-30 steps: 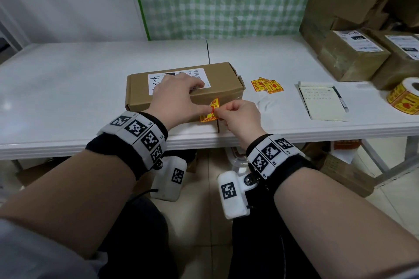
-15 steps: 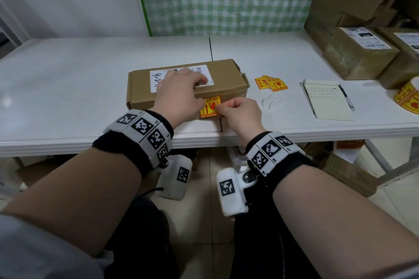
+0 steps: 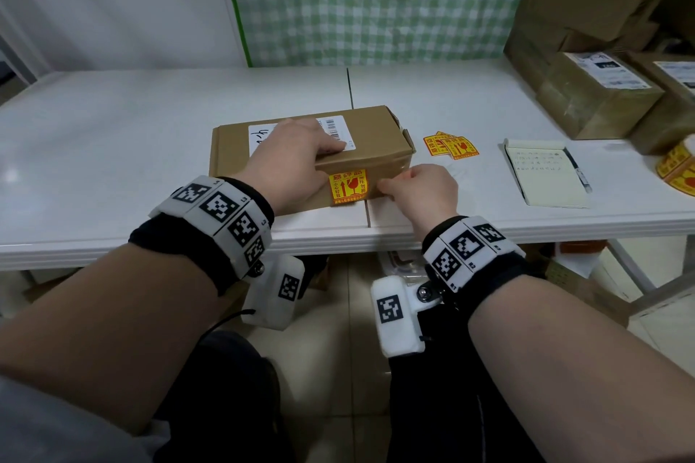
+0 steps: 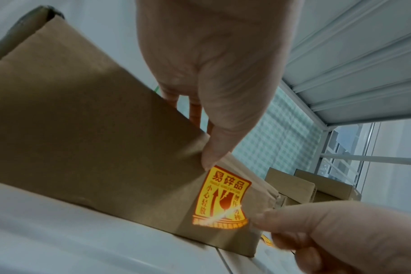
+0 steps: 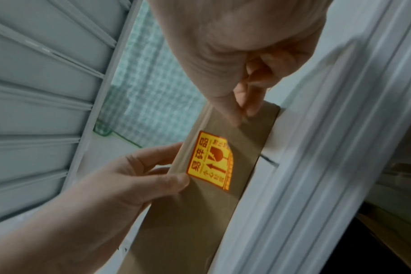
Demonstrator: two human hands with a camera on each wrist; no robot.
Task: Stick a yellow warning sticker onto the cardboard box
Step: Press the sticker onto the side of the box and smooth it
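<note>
1. Now that the sticker (image 3: 348, 187) lies on the near side face of the box (image 3: 376, 141), where half a second ago you were only bringing it up by its edge, the placing step looks nearly done.
2. Your right hand (image 3: 421, 189) sits just right of the sticker, thumb and forefinger pinched together at its right edge; in the left wrist view that lower right corner looks slightly lifted, so press it flat.
3. Your left hand (image 3: 289, 162) holds the box as before, fingers curled over the top and the white label (image 3: 259, 137), thumb (image 4: 214, 148) on the front face just above the sticker.
4. Further right on the table (image 3: 113, 147) lie spare stickers (image 3: 451, 145), a notepad (image 3: 545, 173) and a sticker roll (image 3: 677, 169).
5. Taped parcels (image 3: 598, 94) are stacked beyond.
</note>
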